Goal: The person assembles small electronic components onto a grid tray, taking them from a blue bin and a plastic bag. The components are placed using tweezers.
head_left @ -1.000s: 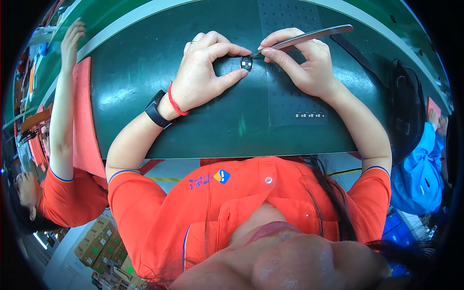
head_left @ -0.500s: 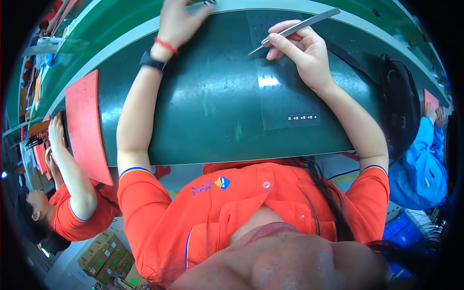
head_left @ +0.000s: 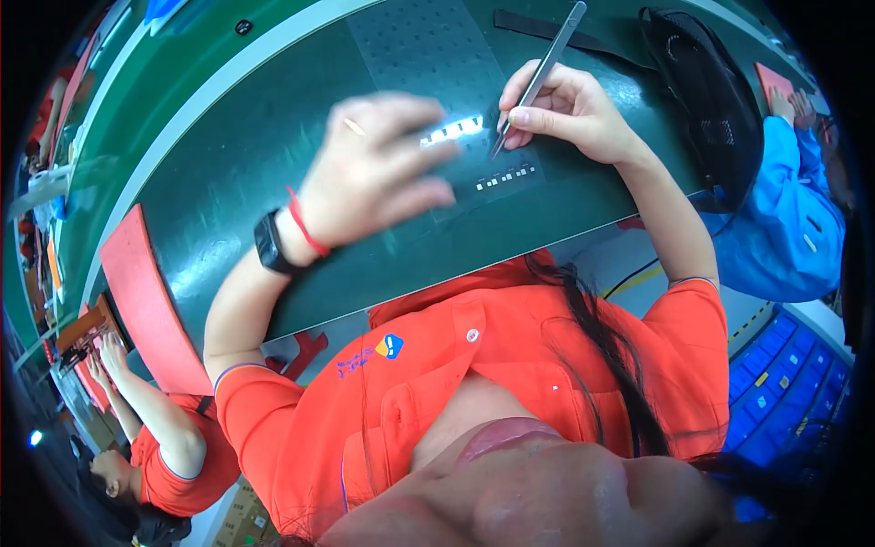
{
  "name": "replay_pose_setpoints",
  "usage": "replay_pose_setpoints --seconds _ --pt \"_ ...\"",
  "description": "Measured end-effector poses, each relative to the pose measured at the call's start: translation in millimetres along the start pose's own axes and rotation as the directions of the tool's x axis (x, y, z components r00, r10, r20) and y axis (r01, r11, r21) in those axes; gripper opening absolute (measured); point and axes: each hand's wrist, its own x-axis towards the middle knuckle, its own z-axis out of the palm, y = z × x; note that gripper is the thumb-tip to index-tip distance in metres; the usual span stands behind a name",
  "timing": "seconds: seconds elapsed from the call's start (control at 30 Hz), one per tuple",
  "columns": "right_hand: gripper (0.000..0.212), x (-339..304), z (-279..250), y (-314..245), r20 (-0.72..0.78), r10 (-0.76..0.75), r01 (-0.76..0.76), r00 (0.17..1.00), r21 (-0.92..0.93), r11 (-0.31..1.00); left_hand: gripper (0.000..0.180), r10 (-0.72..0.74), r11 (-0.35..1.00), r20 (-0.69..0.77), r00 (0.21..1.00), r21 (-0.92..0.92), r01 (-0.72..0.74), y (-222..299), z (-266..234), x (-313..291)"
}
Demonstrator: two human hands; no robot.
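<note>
My right hand (head_left: 570, 114) holds a pair of silver tweezers (head_left: 550, 66), fingers closed round them like a pen. The tips point down just above a row of small white pieces (head_left: 507, 178) on a clear sheet (head_left: 415, 41). To the left, my left hand (head_left: 378, 164) hovers over the green worktop (head_left: 365, 287). Its fingers are blurred by motion but look spread, with nothing visible between them. A red cord and a black watch (head_left: 271, 242) circle that wrist.
A black mesh bag (head_left: 706, 100) with a strap (head_left: 565, 38) lies at the right. A red mat (head_left: 150, 292) covers the left end. On the green ledge at the back is a small round black object (head_left: 243, 27). Co-workers sit at both sides.
My left hand has come back from the far edge toward the middle of the worktop. The tweezers in my right hand now stand steeper, tips nearer the white pieces. The view has turned.
</note>
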Motion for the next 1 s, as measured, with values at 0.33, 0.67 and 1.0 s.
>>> replay_pose_setpoints --seconds 0.33,0.67,1.0 --pt "0.012 -1 13 -2 0.060 -0.046 0.055 0.997 -0.157 0.986 0.043 0.049 0.999 0.134 0.990 -0.018 -0.047 38 28 -17" --pt "0.011 -1 12 0 0.030 -0.019 0.021 0.999 -0.063 0.998 0.041 0.029 0.999 0.145 0.989 -0.027 -0.025 40 28 -16" --pt "0.013 -4 11 -1 0.036 -0.003 0.006 0.999 -0.081 0.997 0.041 0.040 0.999 0.158 0.987 0.000 -0.040 44 29 -18"
